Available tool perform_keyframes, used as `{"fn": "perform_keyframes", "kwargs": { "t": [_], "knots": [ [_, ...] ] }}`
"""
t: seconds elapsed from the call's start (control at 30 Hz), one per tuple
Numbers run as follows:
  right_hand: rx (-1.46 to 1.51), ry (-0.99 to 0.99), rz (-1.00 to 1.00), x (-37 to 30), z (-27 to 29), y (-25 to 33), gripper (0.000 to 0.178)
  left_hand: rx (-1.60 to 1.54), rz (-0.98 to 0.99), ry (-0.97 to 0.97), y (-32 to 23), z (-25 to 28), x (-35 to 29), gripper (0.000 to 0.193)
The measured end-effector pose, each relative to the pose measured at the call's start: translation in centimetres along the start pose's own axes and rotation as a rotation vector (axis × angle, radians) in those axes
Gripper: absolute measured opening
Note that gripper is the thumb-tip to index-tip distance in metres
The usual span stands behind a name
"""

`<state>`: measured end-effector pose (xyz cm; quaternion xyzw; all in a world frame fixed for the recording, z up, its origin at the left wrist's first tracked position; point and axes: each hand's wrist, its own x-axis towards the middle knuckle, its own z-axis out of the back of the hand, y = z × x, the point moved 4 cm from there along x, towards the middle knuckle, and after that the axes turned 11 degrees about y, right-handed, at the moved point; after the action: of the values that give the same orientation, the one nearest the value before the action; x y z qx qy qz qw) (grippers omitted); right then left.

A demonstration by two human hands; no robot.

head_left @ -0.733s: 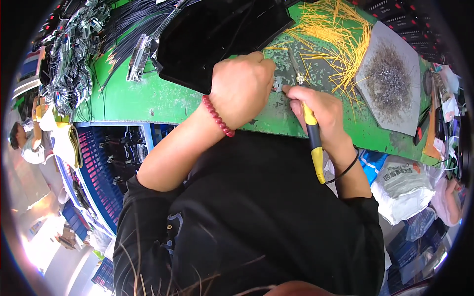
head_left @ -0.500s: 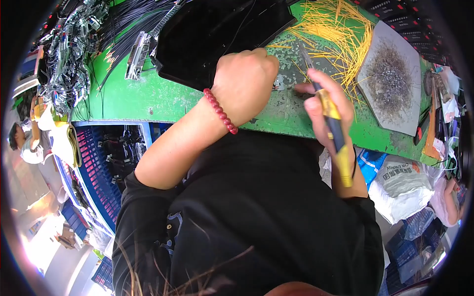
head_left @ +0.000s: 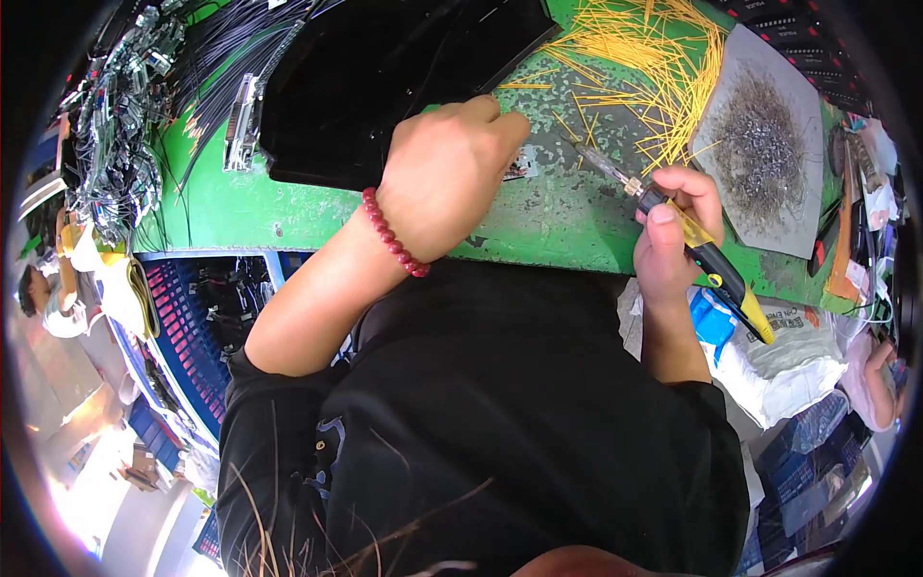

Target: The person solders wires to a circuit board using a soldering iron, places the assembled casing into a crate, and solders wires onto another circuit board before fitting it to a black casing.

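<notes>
My right hand (head_left: 676, 236) grips a soldering iron (head_left: 716, 264) with a yellow and black handle. Its metal tip points up and left, over the worn green tabletop (head_left: 327, 210). My left hand (head_left: 452, 159), with a red bead bracelet at the wrist, is closed with the fingers curled under; what they hold is hidden. A small light-coloured piece with dark marks (head_left: 522, 163) shows beside its fingers. Just beyond this hand lies a glossy black panel (head_left: 336, 106). Thin yellow wires (head_left: 659, 58) are strewn beyond the iron's tip.
At the right lies a grey board (head_left: 721, 197) with a dark patch of metal crumbs. Black wires (head_left: 216, 72) and a heap of shiny metallic parts (head_left: 125, 115) fill the far left. A blue crate (head_left: 183, 337) stands below the table edge; a white sack (head_left: 784, 370) sits at the right.
The soldering iron has swung, its handle now toward the right and its tip lower. My left hand has shifted slightly left, and the black panel appears further left too.
</notes>
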<state>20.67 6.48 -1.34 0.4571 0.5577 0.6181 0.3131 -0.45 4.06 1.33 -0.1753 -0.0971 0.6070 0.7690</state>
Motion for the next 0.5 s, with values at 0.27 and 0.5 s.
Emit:
{"fn": "perform_keyframes", "kwargs": {
  "t": [0.27,0.5],
  "knots": [
    [0.008,-0.002,-0.006,-0.8,0.7,0.0,0.025,0.101,-0.054,-0.052,-0.8,-0.2,-0.2,0.011],
    [-0.025,-0.061,-0.003,-1.6,3.7,0.6,0.024,0.254,-0.049,0.024,-1.4,0.1,0.5,0.016]
  ]
}}
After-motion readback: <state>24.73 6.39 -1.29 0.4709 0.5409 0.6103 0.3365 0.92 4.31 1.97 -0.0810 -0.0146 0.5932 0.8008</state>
